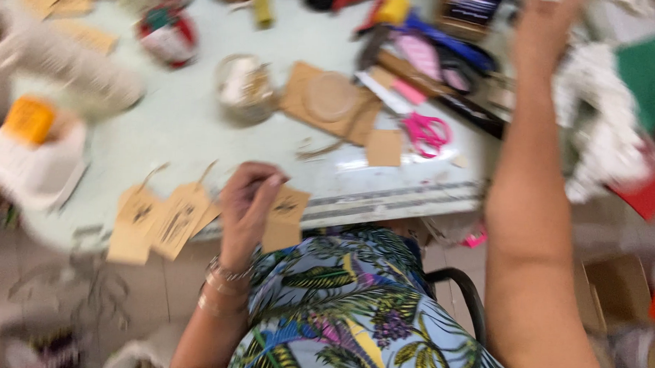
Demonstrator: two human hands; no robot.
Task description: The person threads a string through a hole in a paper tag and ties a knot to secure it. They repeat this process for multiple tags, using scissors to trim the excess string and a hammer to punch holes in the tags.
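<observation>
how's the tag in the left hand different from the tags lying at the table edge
The tag in the left hand is pinched by the left hand, at the table edge near the lap; the tags on the table lie flat, untouched. The held tag is single; the lying tags overlap as a small fan. The lying tags show string loops; none shows on the held one. All are brown card with dark prints.

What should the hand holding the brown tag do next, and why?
Probably lay the brown tag down with the other tags at the table edge. The left hand pinches it off the table, while the right hand reaches far away.
</observation>
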